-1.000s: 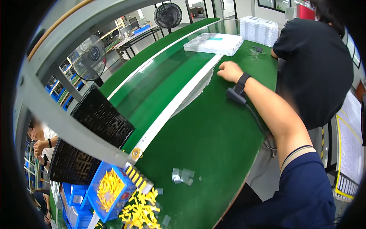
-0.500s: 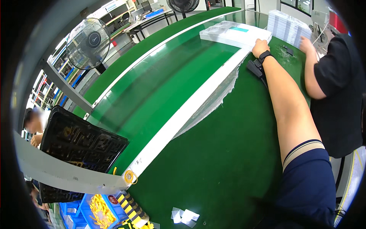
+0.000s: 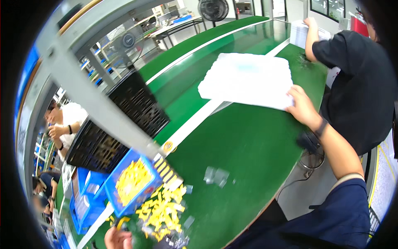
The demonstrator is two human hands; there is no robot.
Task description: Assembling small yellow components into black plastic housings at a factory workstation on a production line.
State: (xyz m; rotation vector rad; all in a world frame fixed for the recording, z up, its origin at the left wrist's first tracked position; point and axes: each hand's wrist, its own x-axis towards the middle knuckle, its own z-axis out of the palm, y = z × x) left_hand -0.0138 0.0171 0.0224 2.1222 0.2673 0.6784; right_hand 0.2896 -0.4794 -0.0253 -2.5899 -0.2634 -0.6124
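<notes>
My right hand grips the near right corner of a flat white stack, its fingers on top. The stack has a pale teal patch and lies over the green table and its white strip; its layers are blurred by motion. At the lower edge my left hand comes partly into view, fingers bent and smeared, so its hold cannot be made out. Close to it are loose yellow pieces and a blue bin filled with more of them.
A grey metal post crosses the left side, with black slotted trays behind it. Small clear pieces lie on the green table. At right, a co-worker in black reaches to another white stack. A fan stands far off.
The white stack has come nearer to me and slightly left, drawn by my right hand. My left hand has entered at the lower left. The whole view has shifted, showing more yellow pieces.
</notes>
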